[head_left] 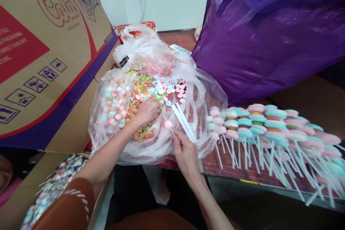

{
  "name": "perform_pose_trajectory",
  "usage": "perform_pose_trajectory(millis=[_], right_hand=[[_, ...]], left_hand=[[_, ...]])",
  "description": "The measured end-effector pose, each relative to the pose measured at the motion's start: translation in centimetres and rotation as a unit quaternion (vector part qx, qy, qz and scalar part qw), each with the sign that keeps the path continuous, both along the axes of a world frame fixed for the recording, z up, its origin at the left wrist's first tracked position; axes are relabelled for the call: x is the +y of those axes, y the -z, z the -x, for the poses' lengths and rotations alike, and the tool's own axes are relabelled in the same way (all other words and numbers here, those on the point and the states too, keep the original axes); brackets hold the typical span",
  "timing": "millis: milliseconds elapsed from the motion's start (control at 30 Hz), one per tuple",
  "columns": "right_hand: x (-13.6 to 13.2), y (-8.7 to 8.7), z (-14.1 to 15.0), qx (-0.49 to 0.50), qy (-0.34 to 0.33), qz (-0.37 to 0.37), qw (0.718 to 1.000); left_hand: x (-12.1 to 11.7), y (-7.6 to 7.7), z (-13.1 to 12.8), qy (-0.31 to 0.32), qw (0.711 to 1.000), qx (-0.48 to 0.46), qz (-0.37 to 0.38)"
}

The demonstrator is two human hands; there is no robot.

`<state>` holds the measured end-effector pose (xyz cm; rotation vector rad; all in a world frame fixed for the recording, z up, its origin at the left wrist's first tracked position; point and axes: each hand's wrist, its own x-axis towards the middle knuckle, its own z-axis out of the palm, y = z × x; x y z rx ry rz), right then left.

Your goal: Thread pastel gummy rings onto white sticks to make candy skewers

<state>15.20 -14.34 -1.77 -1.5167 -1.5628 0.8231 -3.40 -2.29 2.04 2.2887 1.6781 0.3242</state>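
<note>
My right hand (185, 152) pinches a thin white stick (171, 130) with a pink disc candy (168, 124) on its upper end. My left hand (147, 110) reaches into a heap of small ring candies (142, 85), coloured orange, green, yellow and red. Its fingers are bent together, and whatever they hold is hidden. Loose pink, blue and white disc candies (181, 90) lie just beyond that hand. A few bare white sticks (184, 122) rest on the clear plastic bag (207, 86) beside my right hand.
Many candy skewers (269, 124) are piled at the right of the table (226, 169), sticks toward me. A purple bag (264, 39) stands behind them. On the left is a large printed cardboard box (61, 43); a lower box holds many wrapped pieces (54, 187).
</note>
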Motion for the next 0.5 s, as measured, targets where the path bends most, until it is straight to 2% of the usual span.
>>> perform_pose_trajectory(millis=[100, 200, 267, 333, 400, 433, 500], right_hand=[[0.0, -0.2, 0.0, 0.018, 0.002, 0.000, 1.000], [0.1, -0.6, 0.1, 0.037, 0.005, -0.012, 0.999], [0.2, -0.9, 0.2, 0.041, 0.004, -0.015, 0.999], [0.2, -1.2, 0.4, 0.042, -0.002, -0.016, 0.999], [0.2, -1.4, 0.5, 0.042, -0.008, -0.015, 0.999], [0.2, -1.4, 0.5, 0.040, -0.010, -0.014, 0.999], [0.3, -1.3, 0.4, 0.029, -0.006, -0.010, 0.999]], left_hand=[[-0.4, 0.1, 0.7, -0.018, 0.986, -0.166, 0.010], [-1.5, 0.1, 1.2, -0.053, 0.928, -0.360, 0.073], [-2.5, 0.3, 1.3, -0.071, 0.889, -0.439, 0.107], [-3.3, 0.7, 1.3, -0.090, 0.864, -0.479, 0.125], [-3.8, 1.1, 1.3, -0.111, 0.853, -0.493, 0.126], [-3.8, 1.3, 1.3, -0.120, 0.856, -0.490, 0.113], [-3.6, 1.4, 1.3, -0.128, 0.882, -0.450, 0.059]])
